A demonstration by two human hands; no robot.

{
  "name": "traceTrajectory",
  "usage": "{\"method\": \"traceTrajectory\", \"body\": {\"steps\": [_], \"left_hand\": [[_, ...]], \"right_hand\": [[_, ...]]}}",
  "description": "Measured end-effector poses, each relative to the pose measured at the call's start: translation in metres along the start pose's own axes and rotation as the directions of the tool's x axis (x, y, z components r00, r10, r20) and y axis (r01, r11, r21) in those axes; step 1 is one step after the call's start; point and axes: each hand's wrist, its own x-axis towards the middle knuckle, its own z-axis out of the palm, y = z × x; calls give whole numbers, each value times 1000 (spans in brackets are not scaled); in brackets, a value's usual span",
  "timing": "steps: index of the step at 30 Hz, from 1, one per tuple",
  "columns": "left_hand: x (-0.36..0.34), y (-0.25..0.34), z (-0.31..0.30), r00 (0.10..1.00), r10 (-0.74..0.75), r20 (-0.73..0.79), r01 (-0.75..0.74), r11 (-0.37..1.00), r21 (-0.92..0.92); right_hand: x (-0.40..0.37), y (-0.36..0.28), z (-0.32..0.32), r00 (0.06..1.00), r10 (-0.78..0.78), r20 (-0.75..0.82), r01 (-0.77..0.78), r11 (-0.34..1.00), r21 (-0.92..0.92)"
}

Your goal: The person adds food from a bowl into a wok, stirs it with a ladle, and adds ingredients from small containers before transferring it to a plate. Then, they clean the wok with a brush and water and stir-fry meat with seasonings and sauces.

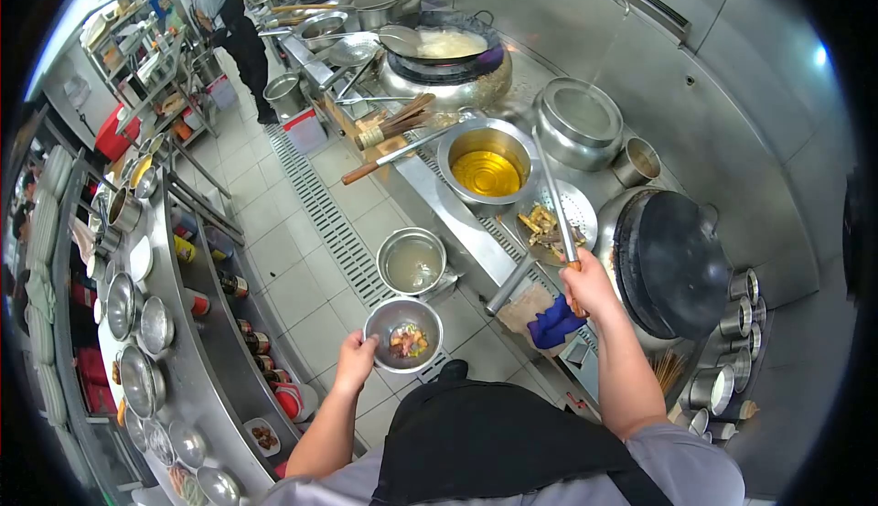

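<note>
My left hand (355, 360) grips the rim of a metal bowl (375, 318) with small pieces of food (408, 341) in it. My right hand (590, 285) is closed around a long-handled metal cooking utensil (554, 204) with a wooden grip end. Its shaft points away from me, between the oil pot and the lidded pot; I cannot make out its head. Beneath the shaft lies a perforated strainer (578, 204) with brown fried-looking pieces (544, 227). Beside it stands a metal pot (448, 154) of yellow oil (485, 174).
A black wok (672, 263) sits on the right burner, near a lidded pot (581, 113). A pot of cloudy liquid (412, 263) stands beyond the bowl. A blue cloth (555, 323) lies on the counter edge. Shelves with bowls (157, 325) line the left. Another person (240, 30) works farther back.
</note>
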Motion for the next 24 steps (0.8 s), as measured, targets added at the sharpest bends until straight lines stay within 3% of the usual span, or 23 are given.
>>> {"method": "traceTrajectory", "body": {"steps": [2, 5, 7, 8, 10, 11, 13, 15, 17, 21, 24], "left_hand": [[11, 11, 7, 999, 39, 7, -38, 996, -75], [6, 43, 18, 999, 10, 51, -6, 998, -66], [7, 44, 25, 998, 25, 65, -21, 998, -64], [7, 43, 29, 997, 35, 69, -31, 997, -69], [3, 38, 33, 997, 46, 69, -44, 999, -33], [-2, 37, 34, 996, 56, 75, -57, 998, 5], [-11, 36, 42, 996, 51, 77, -53, 999, 15], [-17, 37, 51, 995, 49, 87, -51, 998, 27], [-19, 39, 60, 994, 8, 109, -10, 1000, 21], [-18, 56, 88, 989, 84, 120, -80, 996, -34], [-8, 68, 117, 984, 109, 143, -88, 985, -147]], "right_hand": [[13, 6, 0, 1000, -14, -5, 14, 999, -51], [18, 12, 16, 983, 155, 98, -153, 988, -28], [24, 23, 18, 961, 161, 226, -214, 949, 232], [24, 27, 15, 962, 157, 226, -210, 949, 234], [15, 23, 9, 948, 149, 280, -265, 856, 444], [11, 22, 3, 949, 144, 279, -262, 853, 451], [9, 22, -14, 937, 66, 342, -284, 713, 641], [8, 28, -27, 946, 37, 322, -250, 719, 649], [2, 31, -40, 918, -19, 396, -321, 553, 769], [-28, 55, -75, 847, -232, 478, -452, 160, 878], [-80, 87, -118, 852, -347, 392, -403, 43, 914]]}}
